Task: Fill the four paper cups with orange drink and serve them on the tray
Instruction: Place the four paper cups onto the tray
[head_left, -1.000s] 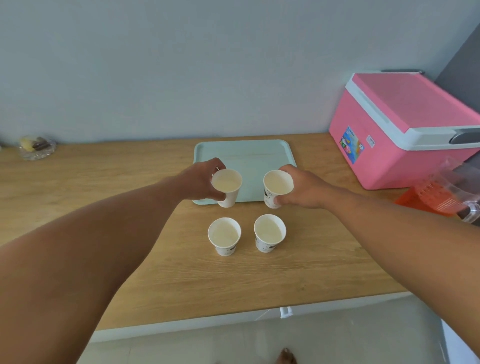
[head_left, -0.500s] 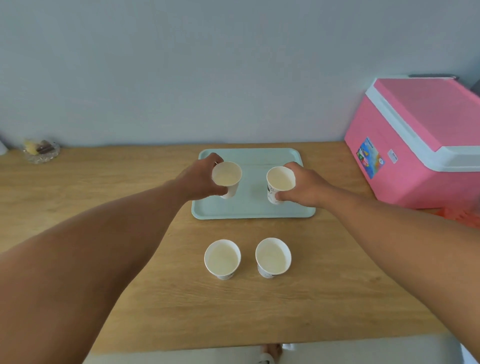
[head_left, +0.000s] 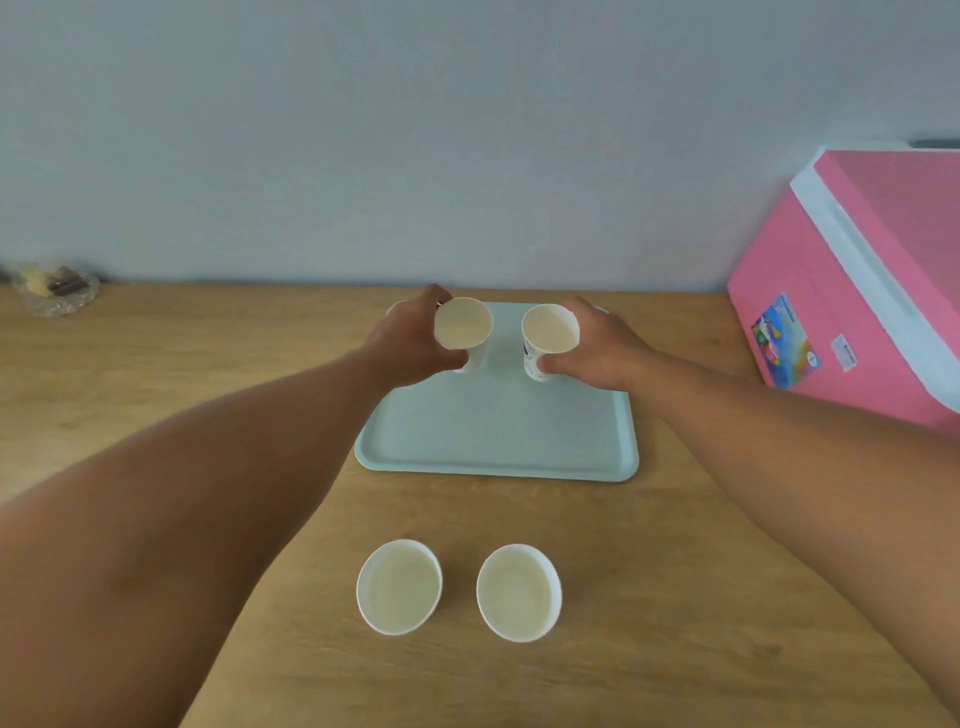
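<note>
A: Far left, what is seen?
B: A glass dish with small items is seen on the table, by the wall. Contents too blurred to tell.

A: Left hand?
B: The left hand is seen over the far left part of the tray. Its fingers are wrapped around 1 paper cup, the left held cup, thumb on the near side. Whether its base is touching the tray cannot be told.

A: Tray?
B: Pale green, laid flat on the table, centred, near the wall. The near half is bare.

A: Right hand?
B: The right hand is seen over the far right part of the tray. Its fingers are clasped around the right held cup, thumb low on the near side. A dark print is shown on that cup's wall. The 2 held cups are side by side, apart.

A: The other 2?
B: The near left cup and the near right cup are stood upright on the table, off the tray, well in front of its near rim, just beside each other, not touching.

A: Contents?
B: A pale interior is shown in all 4 cups. No orange colour is seen in any of them.

A: Far right?
B: A pink cooler with a white band and a coloured sticker is stood on the table, right of the tray, lid closed.
</note>
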